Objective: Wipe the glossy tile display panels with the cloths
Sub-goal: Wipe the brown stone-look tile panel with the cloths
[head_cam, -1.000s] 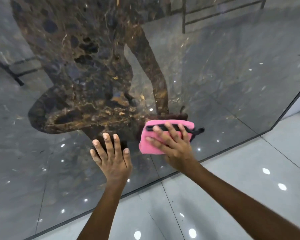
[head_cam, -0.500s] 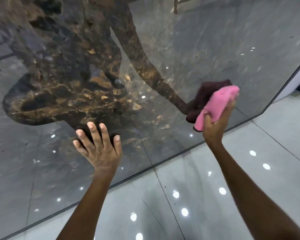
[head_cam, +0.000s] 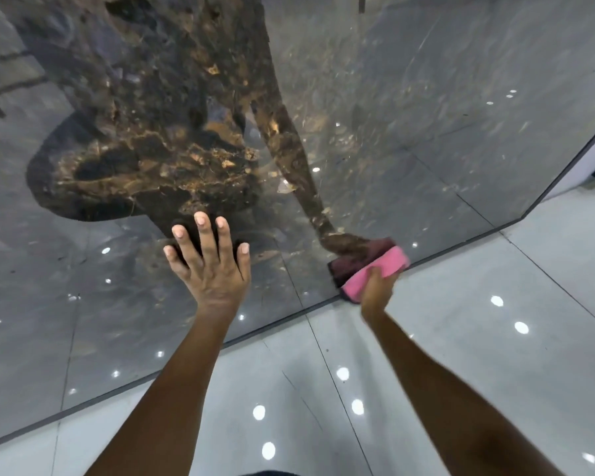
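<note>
While leaning in over the pale floor tiles, bracing with the left hand at about 10 o'clock of the view: fingers spread straight, palm flat on the glossy tile panel, holding nothing, probably steadying the body. Gripping the pink cloth in the right hand at about 2 o'clock, fingers curled round its lower end, the folded pad pressed against the panel's bottom edge, just where the dark trim strip meets the floor. Judging by that spot, working the lowest band of the panel.

Looking soft and thick, the cloth, with a napped face and a dark edge at its near end; mirroring as a maroon smear in the polish. Farther up, showing a hard, mirror-smooth grey surface, veined brown and gold where the person's reflection darkens it. Reflecting ceiling lights as white dots on both panel and floor. Meeting a second panel at an angle toward 3 o'clock.
</note>
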The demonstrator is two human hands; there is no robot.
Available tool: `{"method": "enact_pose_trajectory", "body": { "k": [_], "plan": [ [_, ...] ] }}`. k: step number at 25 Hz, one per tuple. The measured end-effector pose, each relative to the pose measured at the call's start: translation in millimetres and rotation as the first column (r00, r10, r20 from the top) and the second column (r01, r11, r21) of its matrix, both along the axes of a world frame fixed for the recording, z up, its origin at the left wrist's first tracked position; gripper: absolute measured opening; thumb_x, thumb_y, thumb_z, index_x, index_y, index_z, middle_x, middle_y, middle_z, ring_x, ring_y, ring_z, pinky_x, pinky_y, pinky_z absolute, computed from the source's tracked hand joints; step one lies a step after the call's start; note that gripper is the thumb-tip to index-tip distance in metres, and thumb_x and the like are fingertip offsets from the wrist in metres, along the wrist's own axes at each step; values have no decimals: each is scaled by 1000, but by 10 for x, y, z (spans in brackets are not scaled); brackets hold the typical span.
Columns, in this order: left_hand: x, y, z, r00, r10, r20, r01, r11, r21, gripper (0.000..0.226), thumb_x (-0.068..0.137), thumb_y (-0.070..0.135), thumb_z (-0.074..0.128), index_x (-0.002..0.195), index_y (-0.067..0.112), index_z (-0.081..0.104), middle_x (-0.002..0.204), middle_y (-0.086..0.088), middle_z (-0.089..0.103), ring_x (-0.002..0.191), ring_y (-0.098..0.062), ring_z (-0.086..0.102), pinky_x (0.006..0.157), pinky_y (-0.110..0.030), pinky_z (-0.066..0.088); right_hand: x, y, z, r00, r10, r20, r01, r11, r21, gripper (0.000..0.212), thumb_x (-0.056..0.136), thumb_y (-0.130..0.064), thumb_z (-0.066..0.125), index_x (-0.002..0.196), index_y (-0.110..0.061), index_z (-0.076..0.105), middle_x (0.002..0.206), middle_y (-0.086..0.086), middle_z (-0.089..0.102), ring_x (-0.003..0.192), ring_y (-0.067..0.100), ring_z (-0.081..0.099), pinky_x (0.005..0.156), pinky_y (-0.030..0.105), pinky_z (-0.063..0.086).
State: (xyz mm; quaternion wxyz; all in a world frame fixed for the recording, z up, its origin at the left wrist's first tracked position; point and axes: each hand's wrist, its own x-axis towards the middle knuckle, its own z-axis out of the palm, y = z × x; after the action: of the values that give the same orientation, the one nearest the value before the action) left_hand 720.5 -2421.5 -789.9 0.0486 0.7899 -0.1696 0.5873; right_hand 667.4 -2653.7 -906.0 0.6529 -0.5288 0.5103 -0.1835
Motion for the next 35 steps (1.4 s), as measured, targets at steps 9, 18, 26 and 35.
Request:
{"method": "enact_pose_trajectory", "body": {
  "k": [9, 18, 26, 35],
  "plan": [
    [-329, -362, 1425, 933, -347, -94, 344, 938, -49, 43, 104, 29, 35, 147, 26, 31, 164, 10, -6, 151, -14, -2, 119, -43, -9, -55, -48, 2158, 807, 588, -44, 78, -180, -980, 77, 91, -33, 47, 156, -22, 7, 160, 15, -4, 145, 36, 15, 111, 44, 20],
    [61, -426, 3220, 995, -61, 78, 72, 985, -155, 53, 104, 27, 38, 154, 16, 25, 159, -7, 27, 145, -34, 14, 117, -53, -8, 169, -134, 3956, 756, 501, 421, 246, 379, -892, 63, 91, -16, 51, 149, -5, 30, 158, 10, 13, 149, 18, 5, 120, 23, 2],
    [94, -357, 3172, 997, -53, 53, 54, 998, -12, 63, 105, 44, 20, 155, 12, 0, 160, -5, -24, 146, -32, -24, 114, -59, -17, 13, -1209, 4859, 893, 228, 387, 272, 412, -870, 63, 99, -17, 49, 154, -9, 19, 159, 9, 22, 142, 13, 27, 115, 18, 23],
    [79, -422, 3126, 998, -31, 63, 34, 998, -44, 60, 106, 38, 20, 155, 9, 0, 163, -11, -11, 146, -38, -4, 114, -62, -9, 55, -836, 4927, 844, 482, -234, 252, -743, -621, 63, 85, -16, 57, 145, -14, 38, 146, 20, 43, 147, 15, 19, 119, 32, 20]
  ]
}}
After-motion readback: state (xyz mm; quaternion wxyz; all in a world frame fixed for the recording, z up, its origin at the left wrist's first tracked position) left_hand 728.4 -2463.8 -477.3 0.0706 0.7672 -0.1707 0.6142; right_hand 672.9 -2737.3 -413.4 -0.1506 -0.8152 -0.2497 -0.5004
